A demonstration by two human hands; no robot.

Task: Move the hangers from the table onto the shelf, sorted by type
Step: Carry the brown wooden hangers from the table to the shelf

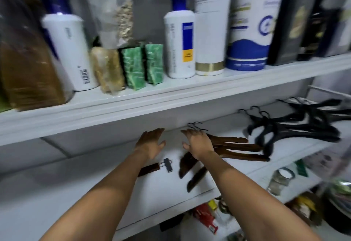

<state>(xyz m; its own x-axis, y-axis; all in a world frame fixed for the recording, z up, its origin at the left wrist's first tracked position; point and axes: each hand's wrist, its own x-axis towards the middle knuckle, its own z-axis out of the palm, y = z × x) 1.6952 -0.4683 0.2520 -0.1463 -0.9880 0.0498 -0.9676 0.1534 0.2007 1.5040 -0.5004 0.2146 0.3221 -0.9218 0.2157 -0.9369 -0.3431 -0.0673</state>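
Note:
A stack of brown wooden hangers (239, 148) lies on the white middle shelf (57, 189), hooks pointing to the back. My right hand (197, 142) hovers over the stack's left part with fingers straight, holding nothing. My left hand (152, 142) is stretched out flat beside it, also holding nothing. A wooden clip hanger (152, 168) with a metal clip lies partly under my left forearm. A pile of black plastic hangers (296, 126) sits further right on the same shelf.
The upper shelf (171, 98) carries white bottles (179, 31), green sponges (142, 64), a paper roll pack (250, 31) and bags. Below right stand a glass jar (281, 180), a red box (207, 220) and other clutter.

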